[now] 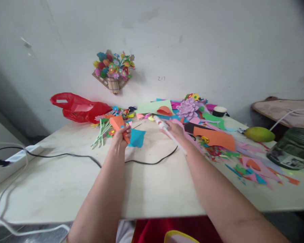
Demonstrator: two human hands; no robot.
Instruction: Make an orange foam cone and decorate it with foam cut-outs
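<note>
My left hand (123,135) is closed around a folded piece of orange craft foam (117,123), which fans out above the fingers. Just to its right, a square blue sheet (137,138) lies on the white table (152,189). Further right, my right hand (174,130) grips a white glue gun (161,123), its nozzle pointing away from me. A long pale glue stick (174,139) trails from its back along my wrist. Left of my left hand lie pale green stems (100,135) and small paper flowers (111,132).
A red plastic bag (79,108) sits at the back left. A black cable (73,155) crosses the table from a power strip (15,160). Coloured scraps (258,167), a purple flower (188,108), a green fruit (259,134) and a glass jar (291,150) occupy the right.
</note>
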